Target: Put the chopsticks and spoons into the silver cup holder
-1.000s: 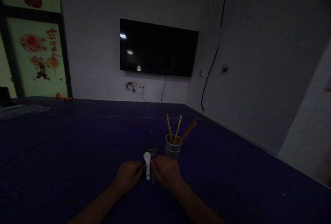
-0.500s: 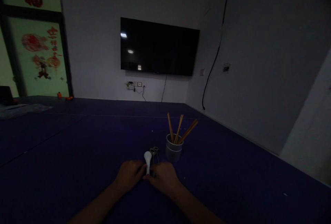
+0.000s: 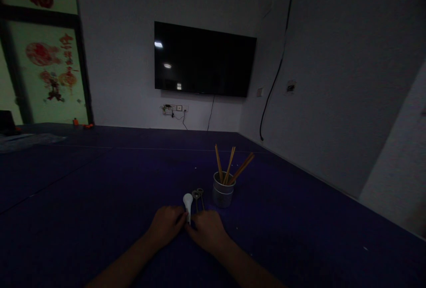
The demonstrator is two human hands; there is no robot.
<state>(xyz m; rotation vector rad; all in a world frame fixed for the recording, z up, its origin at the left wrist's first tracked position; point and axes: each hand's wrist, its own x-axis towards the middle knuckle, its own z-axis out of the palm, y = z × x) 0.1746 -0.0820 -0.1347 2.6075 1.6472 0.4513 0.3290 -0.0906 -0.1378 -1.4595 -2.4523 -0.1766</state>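
Observation:
A white soup spoon (image 3: 188,201) lies on the purple-blue tabletop with its bowl pointing away from me. My left hand (image 3: 168,222) is closed, its thumb and fingertips at the left side of the spoon's handle. Across from it, my right hand (image 3: 209,229) is curled, with the thumb at the handle's near end; its other fingertips are partly hidden. Two metal spoons (image 3: 196,195) lie side by side just right of the white one, their handle ends running behind my right hand. A grey metal cup (image 3: 222,194) stands beyond that hand, with several wooden chopsticks (image 3: 230,168) leaning in it.
The dark purple-blue tabletop (image 3: 133,181) reaches to the walls. Clear plastic sheeting (image 3: 36,140) lies at far left, and small orange items (image 3: 88,126) sit near the door. A black television (image 3: 204,59) hangs on the wall, and a black cable (image 3: 273,88) runs down at right.
The white spoon has shifted slightly left, leaving a wider gap to the metal spoons. Both hands stay around its handle. The view has moved very slightly.

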